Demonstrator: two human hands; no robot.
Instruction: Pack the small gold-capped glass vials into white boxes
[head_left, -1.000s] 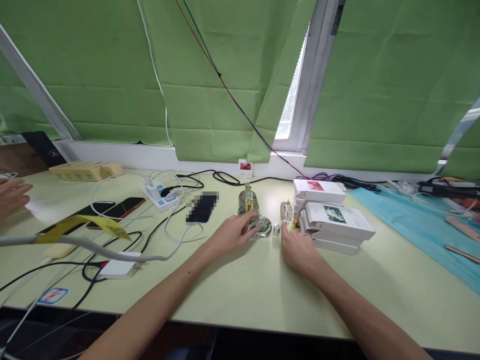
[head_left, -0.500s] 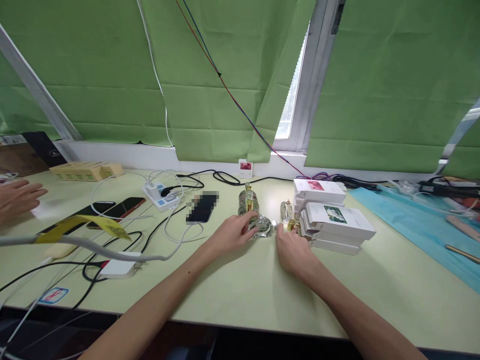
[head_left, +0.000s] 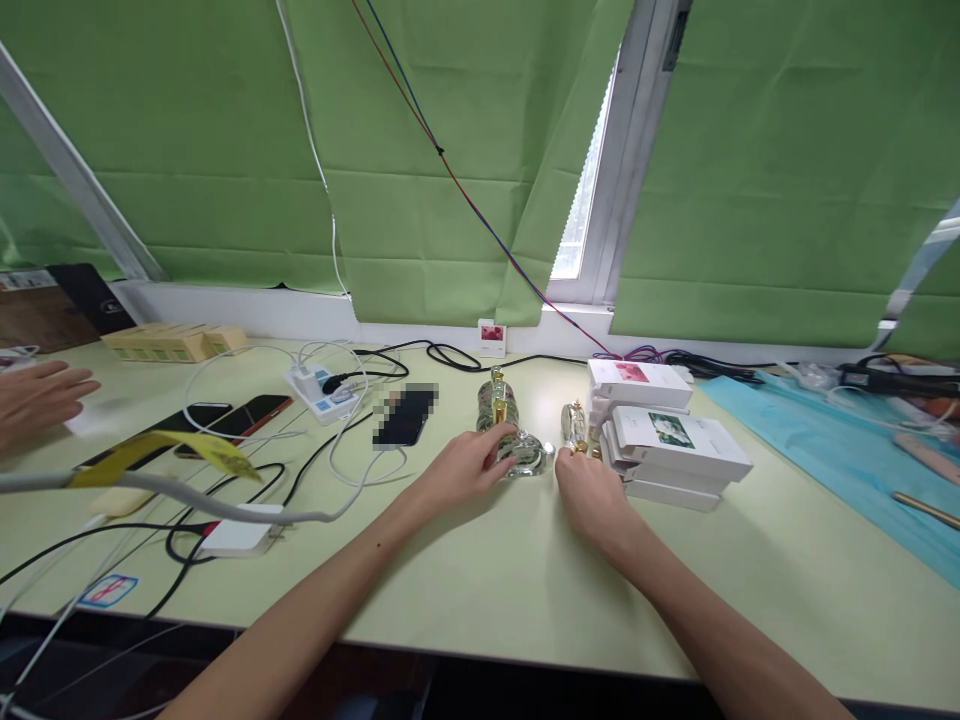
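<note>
My left hand [head_left: 466,465] has its thumb and forefinger closed at the edge of a clear round glass bottle [head_left: 528,455] lying on its side. Behind those fingers stand several similar glass bottles [head_left: 486,402] with gold necks, in a row. To the right, my right hand [head_left: 591,488] has its fingertips pinched on a small gold cap [head_left: 579,450], mostly hidden by the fingers. Just beyond it an upright round glass bottle [head_left: 574,424] stands near the stacked boxes. A small clear round piece [head_left: 549,450] lies between the two hands.
White printed boxes [head_left: 686,440] are stacked right of my right hand. A phone [head_left: 406,417], a power strip [head_left: 324,392], an adapter [head_left: 238,530] and loose cables lie left. Another person's hand [head_left: 45,400] is at the far left. A blue sheet [head_left: 825,450] covers the right side.
My right fingers have closed over the gold cap, which showed more plainly before. My left hand stays at the lying bottle. The other person's hand has shifted slightly right.
</note>
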